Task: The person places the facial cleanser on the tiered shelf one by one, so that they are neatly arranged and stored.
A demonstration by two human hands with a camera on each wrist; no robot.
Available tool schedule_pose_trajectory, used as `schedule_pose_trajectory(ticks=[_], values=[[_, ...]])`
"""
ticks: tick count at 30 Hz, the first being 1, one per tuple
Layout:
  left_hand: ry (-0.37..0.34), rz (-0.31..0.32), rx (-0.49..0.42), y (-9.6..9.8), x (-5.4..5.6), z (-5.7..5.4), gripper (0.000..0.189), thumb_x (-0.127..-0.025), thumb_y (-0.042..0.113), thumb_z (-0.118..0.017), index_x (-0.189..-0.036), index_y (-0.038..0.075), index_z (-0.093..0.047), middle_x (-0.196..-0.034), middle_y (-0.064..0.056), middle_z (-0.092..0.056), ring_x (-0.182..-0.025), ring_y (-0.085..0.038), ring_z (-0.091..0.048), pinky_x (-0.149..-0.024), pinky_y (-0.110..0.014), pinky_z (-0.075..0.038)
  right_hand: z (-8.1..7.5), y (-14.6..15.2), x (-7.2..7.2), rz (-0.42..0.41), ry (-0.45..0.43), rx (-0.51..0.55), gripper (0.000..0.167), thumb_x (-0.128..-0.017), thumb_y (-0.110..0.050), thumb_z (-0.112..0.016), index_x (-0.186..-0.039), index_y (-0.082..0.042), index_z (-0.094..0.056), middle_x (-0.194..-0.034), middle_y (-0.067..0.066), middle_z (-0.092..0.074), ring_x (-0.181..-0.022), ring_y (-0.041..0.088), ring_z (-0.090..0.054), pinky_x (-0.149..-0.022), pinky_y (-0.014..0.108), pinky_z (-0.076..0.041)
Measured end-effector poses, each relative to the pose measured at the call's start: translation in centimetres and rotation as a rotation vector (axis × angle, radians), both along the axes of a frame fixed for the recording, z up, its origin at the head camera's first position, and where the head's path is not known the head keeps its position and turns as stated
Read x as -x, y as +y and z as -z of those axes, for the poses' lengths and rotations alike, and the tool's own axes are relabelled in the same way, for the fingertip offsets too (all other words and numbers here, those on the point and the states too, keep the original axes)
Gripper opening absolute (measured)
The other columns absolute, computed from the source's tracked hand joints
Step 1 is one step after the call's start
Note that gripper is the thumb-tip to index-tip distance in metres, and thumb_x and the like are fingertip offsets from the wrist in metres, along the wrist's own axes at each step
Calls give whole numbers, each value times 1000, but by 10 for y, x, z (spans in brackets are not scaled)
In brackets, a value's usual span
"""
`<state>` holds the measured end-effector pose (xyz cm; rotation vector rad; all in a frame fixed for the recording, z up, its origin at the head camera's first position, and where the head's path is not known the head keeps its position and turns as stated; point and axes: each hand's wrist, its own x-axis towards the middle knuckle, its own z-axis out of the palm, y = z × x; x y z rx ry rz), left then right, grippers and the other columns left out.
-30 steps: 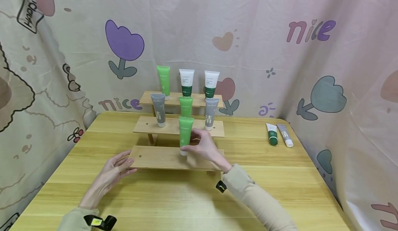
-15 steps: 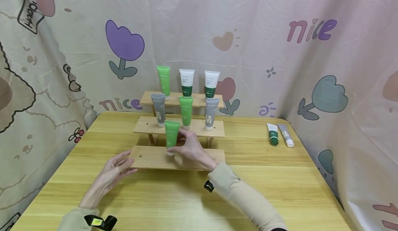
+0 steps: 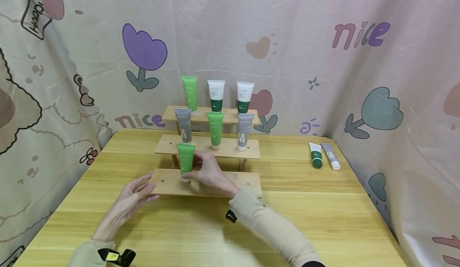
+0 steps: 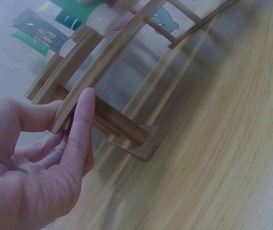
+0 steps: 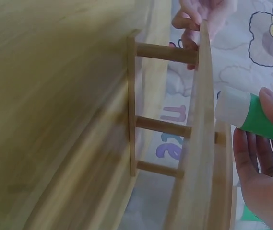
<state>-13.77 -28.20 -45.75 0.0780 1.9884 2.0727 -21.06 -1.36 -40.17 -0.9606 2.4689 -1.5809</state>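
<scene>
My right hand (image 3: 211, 174) pinches a green squeeze tube (image 3: 185, 158) with a white cap, upright at the left part of the lowest board (image 3: 230, 189) of a three-step wooden display stand. In the right wrist view, the tube's white cap (image 5: 233, 106) is right at the board's surface, thumb on one side and fingers on the other. My left hand (image 3: 133, 197) grips the left end of that same board; the left wrist view shows the thumb on one face and fingers (image 4: 81, 129) along the other.
On the middle step stand a grey tube (image 3: 184, 127), a green tube (image 3: 215, 129) and another grey tube (image 3: 244, 131). The top step bears a green tube (image 3: 189, 93) and two white-and-green tubes (image 3: 216, 93). A white-and-green tube (image 3: 316, 155) and a grey tube (image 3: 331, 156) lie at the table's right.
My right hand has carried the green tube leftward along the lowest board, from its middle to near its left end, and slightly lower. The left hand has stayed in place.
</scene>
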Motion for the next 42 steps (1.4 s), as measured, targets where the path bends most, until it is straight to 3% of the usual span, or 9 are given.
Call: schedule_pose_trajectory(ticks=[4, 21, 29, 36, 42], values=[[-3, 0, 1, 0, 0, 0, 77, -108, 14, -47, -156, -10, 7, -161, -39, 6, -102, 4, -63, -94, -18, -60, 2, -6, 0, -2, -10, -4, 50, -75, -4, -88, -120, 0, -66, -109, 14, -73, -94, 17, -68, -87, 21, -60], [-9, -13, -14, 0, 0, 1, 76, -108, 14, -47, -157, -9, 6, -161, -39, 0, -102, 4, -63, -94, -19, -61, 9, -20, -2, 4, -28, -60, 47, -77, -6, -87, -119, -3, -66, -109, 11, -73, -94, 14, -68, -86, 14, -58], [-7, -24, 11, 1, 0, 1, 75, -108, 15, -47, -158, -8, 4, -158, -39, -9, -101, -2, -65, -94, -20, -61, 8, -22, -3, -5, -17, -68, 52, -78, -6, -87, -124, -4, -65, -112, 11, -73, -95, 13, -68, -86, 12, -56], [-9, -5, -10, 0, 0, 1, 76, -108, 14, -46, -157, -8, 8, -161, -40, 2, -101, 2, -64, -94, -18, -60, 8, -21, -3, -12, -9, -68, 51, -78, -6, -87, -124, -4, -64, -113, 11, -72, -97, 14, -68, -87, 13, -56], [-16, -11, -13, 0, 0, 1, 76, -108, 15, -47, -157, -8, 7, -161, -38, 0, -103, 4, -63, -94, -18, -60, 8, -17, -4, -22, 21, -76, 55, -78, -7, -86, -128, -5, -62, -118, 10, -71, -101, 15, -68, -92, 14, -57]])
